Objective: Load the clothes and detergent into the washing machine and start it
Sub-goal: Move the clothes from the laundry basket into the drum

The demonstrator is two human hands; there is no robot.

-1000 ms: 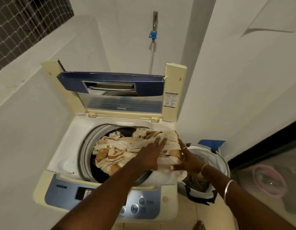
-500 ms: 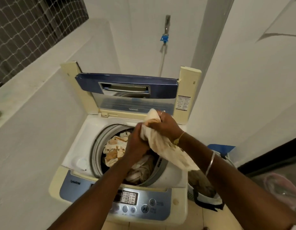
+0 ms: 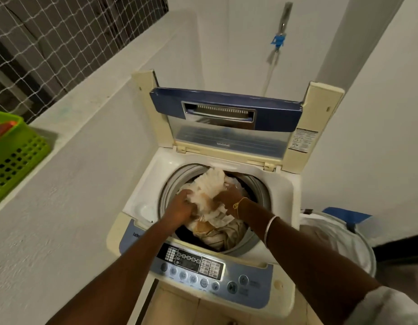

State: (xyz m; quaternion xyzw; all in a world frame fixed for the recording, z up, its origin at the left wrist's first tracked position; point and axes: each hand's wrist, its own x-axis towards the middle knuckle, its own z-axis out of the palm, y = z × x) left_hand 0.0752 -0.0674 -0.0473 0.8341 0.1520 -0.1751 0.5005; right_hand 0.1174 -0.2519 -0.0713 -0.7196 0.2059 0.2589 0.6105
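Note:
A top-loading washing machine (image 3: 142, 198) stands before me with its blue-edged lid (image 3: 224, 109) folded upright. A cream cloth with brown print (image 3: 210, 191) lies bunched in the drum opening. My left hand (image 3: 182, 207) grips the cloth at its left side, inside the drum's rim. My right hand (image 3: 226, 195) holds the same cloth from the right, fingers buried in the folds. More pale fabric (image 3: 217, 235) lies lower in the drum. The control panel (image 3: 196, 261) with its buttons faces me at the front.
A white laundry basket (image 3: 339, 242) stands on the floor right of the machine. A green perforated basket (image 3: 13, 151) sits on the ledge at left. A tap with a blue fitting (image 3: 278, 41) and hose hangs on the back wall. Walls close in on both sides.
Both hands have come down from in front of the lid, carrying the cloth into the drum. A second ago the cloth still lay across the machine's right rim.

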